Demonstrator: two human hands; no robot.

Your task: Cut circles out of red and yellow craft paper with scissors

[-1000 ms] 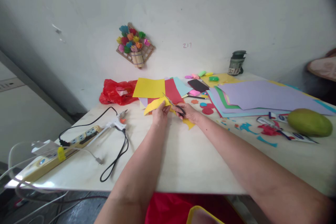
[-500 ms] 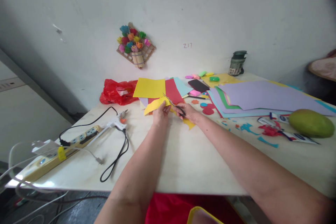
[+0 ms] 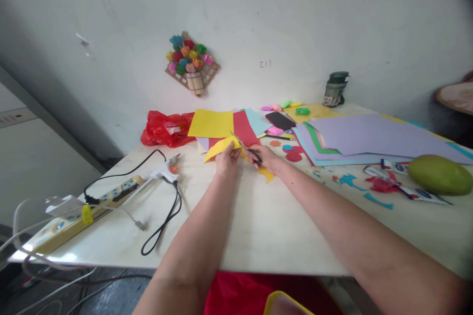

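My left hand [image 3: 226, 158] pinches a piece of yellow paper [image 3: 218, 147] between thumb and fingers, above the middle of the table. Black-handled scissors [image 3: 254, 155] are in my right hand [image 3: 266, 157], its fingers closed round the handles. Their blades point up and to the left, at the right edge of that paper. Whether the blades are touching it I cannot tell. A yellow scrap [image 3: 266, 174] lies on the table below my right hand. Just behind my hands are a flat yellow sheet [image 3: 211, 123] and a red sheet [image 3: 246, 127].
Left: a glue gun [image 3: 166, 172], a power strip [image 3: 107, 202] with cords, and a red plastic bag [image 3: 162, 130]. Right: a stack of coloured sheets [image 3: 377, 133], a phone [image 3: 281, 120], red paper circles [image 3: 294, 156], glue tubes [image 3: 424, 195] and a green mango-like fruit [image 3: 439, 174]. A bottle [image 3: 335, 89] stands behind.
Both hands keep nearly the same place, still on the paper and the scissors. The whole view has shifted very slightly.
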